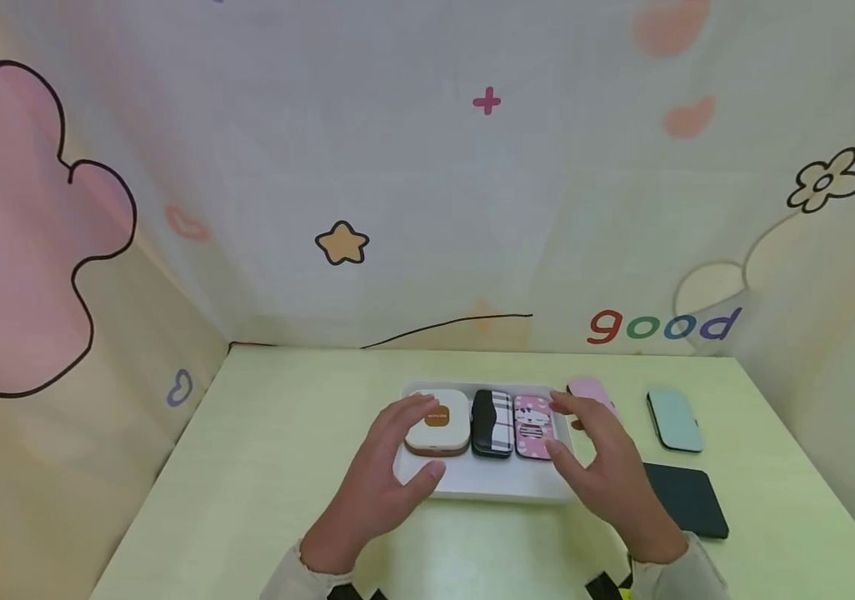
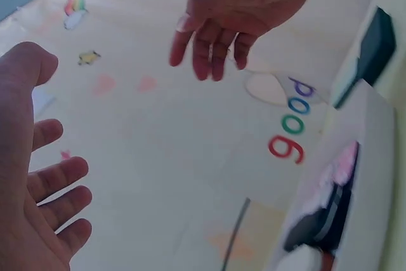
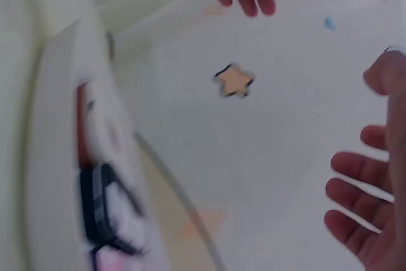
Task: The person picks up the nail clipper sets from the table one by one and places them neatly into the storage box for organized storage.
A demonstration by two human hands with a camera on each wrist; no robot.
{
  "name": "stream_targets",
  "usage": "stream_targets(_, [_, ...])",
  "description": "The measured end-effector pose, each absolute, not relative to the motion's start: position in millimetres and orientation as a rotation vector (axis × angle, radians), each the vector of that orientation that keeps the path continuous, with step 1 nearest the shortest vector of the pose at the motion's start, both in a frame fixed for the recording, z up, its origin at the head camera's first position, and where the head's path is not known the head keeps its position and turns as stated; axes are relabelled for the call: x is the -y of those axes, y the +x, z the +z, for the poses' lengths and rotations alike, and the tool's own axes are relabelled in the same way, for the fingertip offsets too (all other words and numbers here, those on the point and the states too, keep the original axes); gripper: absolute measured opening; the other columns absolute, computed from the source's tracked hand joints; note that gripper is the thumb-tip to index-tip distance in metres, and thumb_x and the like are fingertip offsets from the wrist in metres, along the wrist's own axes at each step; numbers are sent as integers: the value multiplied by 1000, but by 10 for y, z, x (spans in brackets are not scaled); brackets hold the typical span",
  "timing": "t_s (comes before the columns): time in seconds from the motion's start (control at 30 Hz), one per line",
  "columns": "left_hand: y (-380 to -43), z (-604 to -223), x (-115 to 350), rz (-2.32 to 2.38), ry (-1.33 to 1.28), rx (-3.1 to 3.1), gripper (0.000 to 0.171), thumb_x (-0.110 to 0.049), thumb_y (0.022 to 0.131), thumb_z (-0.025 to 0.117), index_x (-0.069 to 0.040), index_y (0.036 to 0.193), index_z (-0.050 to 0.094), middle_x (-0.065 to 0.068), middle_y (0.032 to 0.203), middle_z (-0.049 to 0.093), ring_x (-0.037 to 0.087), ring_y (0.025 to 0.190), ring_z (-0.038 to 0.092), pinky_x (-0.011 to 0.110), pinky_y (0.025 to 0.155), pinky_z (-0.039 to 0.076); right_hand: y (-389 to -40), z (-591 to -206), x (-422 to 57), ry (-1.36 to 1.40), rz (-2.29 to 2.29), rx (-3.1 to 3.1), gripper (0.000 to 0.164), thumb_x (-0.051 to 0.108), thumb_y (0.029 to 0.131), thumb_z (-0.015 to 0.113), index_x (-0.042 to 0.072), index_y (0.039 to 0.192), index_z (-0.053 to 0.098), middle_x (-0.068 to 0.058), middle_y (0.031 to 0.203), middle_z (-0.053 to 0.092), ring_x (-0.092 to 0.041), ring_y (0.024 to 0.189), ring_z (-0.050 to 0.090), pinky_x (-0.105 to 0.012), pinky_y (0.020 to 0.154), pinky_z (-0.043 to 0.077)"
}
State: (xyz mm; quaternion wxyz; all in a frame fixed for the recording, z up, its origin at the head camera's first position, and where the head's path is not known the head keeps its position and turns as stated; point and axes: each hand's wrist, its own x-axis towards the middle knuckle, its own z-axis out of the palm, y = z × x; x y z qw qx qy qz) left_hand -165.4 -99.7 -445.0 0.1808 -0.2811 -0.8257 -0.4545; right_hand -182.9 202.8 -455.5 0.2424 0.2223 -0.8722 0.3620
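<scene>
A shallow white tray point(image 1: 491, 483) stands on the table in the head view, with three small cases side by side in its back part. On the left is a rounded square white case point(image 1: 452, 435) with a brown base and a brown label. A black case with a plaid half point(image 1: 492, 423) lies in the middle, and a pink cartoon-print case point(image 1: 531, 427) lies to its right. My left hand point(image 1: 384, 482) hovers over the tray's left end, my right hand point(image 1: 609, 471) over its right end. Both have parted, relaxed fingers and hold nothing, as the wrist views also show.
Right of the tray lie a pink case point(image 1: 588, 387), partly hidden by my right hand, a mint-green case point(image 1: 675, 421) and a flat black rectangular item point(image 1: 688, 498). Printed cloth walls point(image 1: 427, 167) enclose the pale yellow-green table point(image 1: 270, 467) at the back and sides.
</scene>
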Motion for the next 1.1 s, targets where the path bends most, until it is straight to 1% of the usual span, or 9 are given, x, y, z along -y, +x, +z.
stream_targets(0.1, [-1581,-4351,960,-1307,-882,2222,62,-20,88,67,-20,147,48,1,150,47,22,139,44,46,110,40,-1686,-4365,-1977,789,1034,2120,53,22,88,70,2,135,58,-10,126,64,-15,122,53,-18,105,39])
stream_targets(0.2, [-1526,-4235,925,-1314,-988,2073,59,-21,88,66,-15,144,50,7,146,50,24,135,48,40,110,40,-1532,-4169,-1907,916,1102,1936,59,36,92,65,-7,132,57,-14,131,61,-17,129,51,-21,111,35])
stream_targets(0.27, [-1487,-4147,914,-1308,-1058,1965,56,-26,91,64,-10,142,50,11,143,52,26,134,49,38,110,40,-1430,-4032,-1832,989,1158,1834,63,39,94,63,-11,131,54,-16,134,59,-20,130,51,-25,112,36])
stream_targets(0.4, [-1373,-3946,931,-1327,-1206,1750,56,-35,98,55,0,141,48,17,142,52,29,134,49,38,110,40,-1240,-3791,-1642,1153,1248,1656,61,35,96,63,-12,132,50,-20,138,55,-24,133,49,-30,115,34])
stream_targets(0.53, [-1245,-3769,955,-1296,-1315,1604,57,-34,101,52,8,140,44,22,143,49,34,134,49,40,110,40,-1119,-3631,-1498,1275,1336,1490,61,35,95,65,-10,134,49,-21,140,54,-27,136,47,-32,116,33])
stream_targets(0.63, [-1186,-3692,957,-1232,-1330,1577,57,-32,100,55,10,137,45,24,143,48,36,134,49,42,111,39,-1080,-3668,-1507,1313,1446,1377,62,32,91,69,-10,132,49,-25,138,54,-32,134,48,-35,115,35])
stream_targets(0.77, [-1171,-3662,956,-1170,-1346,1573,58,-34,99,58,7,138,46,24,142,49,35,136,46,44,111,39,-1064,-3769,-1599,1327,1522,1320,63,28,87,71,-13,130,49,-31,134,52,-38,133,47,-38,113,36])
stream_targets(0.97, [-1172,-3650,994,-1047,-1330,1543,58,-39,100,55,9,131,49,25,137,53,37,134,49,44,107,43,-1043,-3832,-1678,1296,1487,1414,67,30,86,74,-12,132,48,-31,136,52,-37,134,47,-36,113,36])
stream_targets(1.1, [-1179,-3629,1021,-1039,-1335,1531,57,-37,100,56,10,131,49,25,137,53,37,133,50,44,107,44,-1031,-3924,-1741,1290,1493,1425,69,30,86,74,-13,132,47,-33,136,51,-39,133,47,-36,114,36])
